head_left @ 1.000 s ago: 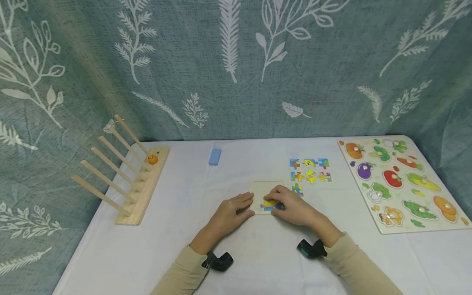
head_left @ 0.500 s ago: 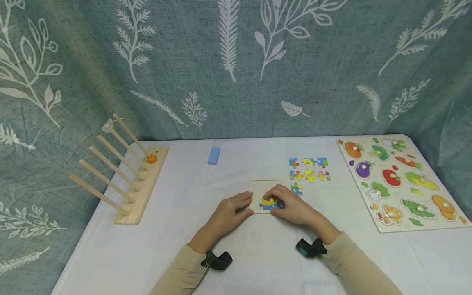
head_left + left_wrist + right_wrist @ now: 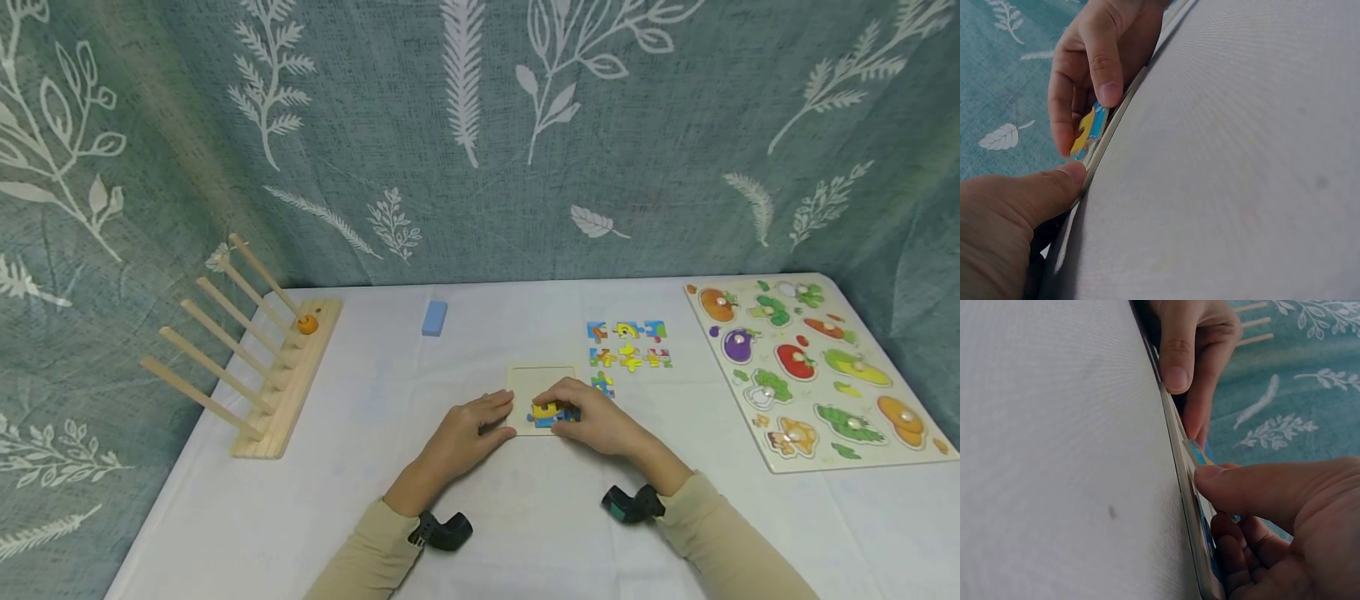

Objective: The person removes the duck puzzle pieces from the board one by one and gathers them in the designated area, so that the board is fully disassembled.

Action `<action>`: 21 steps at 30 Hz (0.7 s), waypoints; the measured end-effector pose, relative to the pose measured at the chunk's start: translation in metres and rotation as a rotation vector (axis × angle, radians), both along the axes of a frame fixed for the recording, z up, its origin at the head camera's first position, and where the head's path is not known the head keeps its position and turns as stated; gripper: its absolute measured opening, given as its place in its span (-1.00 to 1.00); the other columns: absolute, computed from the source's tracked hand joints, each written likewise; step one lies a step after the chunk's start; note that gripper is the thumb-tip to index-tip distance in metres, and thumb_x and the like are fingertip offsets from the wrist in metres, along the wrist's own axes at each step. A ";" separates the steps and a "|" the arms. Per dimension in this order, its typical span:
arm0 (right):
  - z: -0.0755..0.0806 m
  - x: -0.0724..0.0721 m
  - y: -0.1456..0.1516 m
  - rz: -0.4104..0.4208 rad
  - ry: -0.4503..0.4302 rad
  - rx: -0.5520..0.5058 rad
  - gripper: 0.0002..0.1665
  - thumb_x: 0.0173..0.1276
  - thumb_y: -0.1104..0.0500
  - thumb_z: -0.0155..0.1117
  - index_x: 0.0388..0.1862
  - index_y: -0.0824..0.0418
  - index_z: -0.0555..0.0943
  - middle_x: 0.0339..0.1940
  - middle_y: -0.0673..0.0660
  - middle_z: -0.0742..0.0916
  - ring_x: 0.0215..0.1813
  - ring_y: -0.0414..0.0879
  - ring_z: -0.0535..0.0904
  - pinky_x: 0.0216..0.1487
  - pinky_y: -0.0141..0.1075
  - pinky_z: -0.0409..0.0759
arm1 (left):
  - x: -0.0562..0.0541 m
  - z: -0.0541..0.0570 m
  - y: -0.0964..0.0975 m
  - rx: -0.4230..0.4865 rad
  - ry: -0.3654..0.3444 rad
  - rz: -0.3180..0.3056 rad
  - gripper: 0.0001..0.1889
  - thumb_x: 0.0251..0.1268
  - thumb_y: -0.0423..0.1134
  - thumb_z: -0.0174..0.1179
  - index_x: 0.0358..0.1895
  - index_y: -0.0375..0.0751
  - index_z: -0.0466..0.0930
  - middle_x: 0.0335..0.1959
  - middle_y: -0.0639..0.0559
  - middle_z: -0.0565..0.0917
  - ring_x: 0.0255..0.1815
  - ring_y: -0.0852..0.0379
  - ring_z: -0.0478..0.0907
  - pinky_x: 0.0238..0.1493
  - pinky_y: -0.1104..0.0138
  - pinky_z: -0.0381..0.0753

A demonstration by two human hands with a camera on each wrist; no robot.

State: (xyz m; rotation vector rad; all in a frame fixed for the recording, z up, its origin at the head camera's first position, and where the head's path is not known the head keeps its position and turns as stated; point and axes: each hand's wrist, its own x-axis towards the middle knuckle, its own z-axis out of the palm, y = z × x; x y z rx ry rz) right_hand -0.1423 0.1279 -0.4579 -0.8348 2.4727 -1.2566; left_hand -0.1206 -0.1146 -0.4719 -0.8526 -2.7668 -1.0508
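Note:
A small pale wooden puzzle tray lies on the white cloth in front of me. My right hand pinches a yellow and blue jigsaw piece between thumb and fingers, over the tray's near part. In the left wrist view that piece stands tilted. Another blue piece lies in the tray under the right hand, mostly hidden. My left hand rests against the tray's left side, fingers extended, thumb at the near corner. Several loose jigsaw pieces lie in rows beyond the right hand.
On the left stands a wooden peg rack with slanting rods and an orange bead. A blue block lies towards the back. A vegetable knob puzzle board occupies the right side. Behind the table hangs a green leaf-patterned curtain.
Both hands stay at the tray almost unmoved. The right fingers shift very slightly with the yellow and blue piece. The whole view has drifted a little.

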 end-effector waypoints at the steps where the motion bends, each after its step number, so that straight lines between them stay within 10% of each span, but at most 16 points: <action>1: 0.000 0.000 0.000 -0.003 -0.002 -0.007 -0.59 0.25 0.29 0.29 0.10 0.13 0.59 0.05 0.05 0.63 0.07 -0.08 0.51 0.10 -0.23 0.53 | 0.000 0.000 0.000 0.001 0.003 -0.001 -0.54 0.19 -0.16 0.30 0.11 -0.35 0.57 0.19 -0.09 0.55 0.25 -0.03 0.48 0.27 0.13 0.48; 21: 0.010 -0.008 0.017 -0.116 0.031 -0.062 -0.57 0.25 0.28 0.32 0.13 0.15 0.59 0.10 0.06 0.63 0.10 -0.08 0.52 0.16 -0.18 0.54 | -0.001 -0.001 0.000 0.016 0.006 0.001 -0.54 0.17 -0.17 0.32 0.10 -0.34 0.58 0.18 -0.09 0.57 0.24 -0.02 0.49 0.26 0.15 0.49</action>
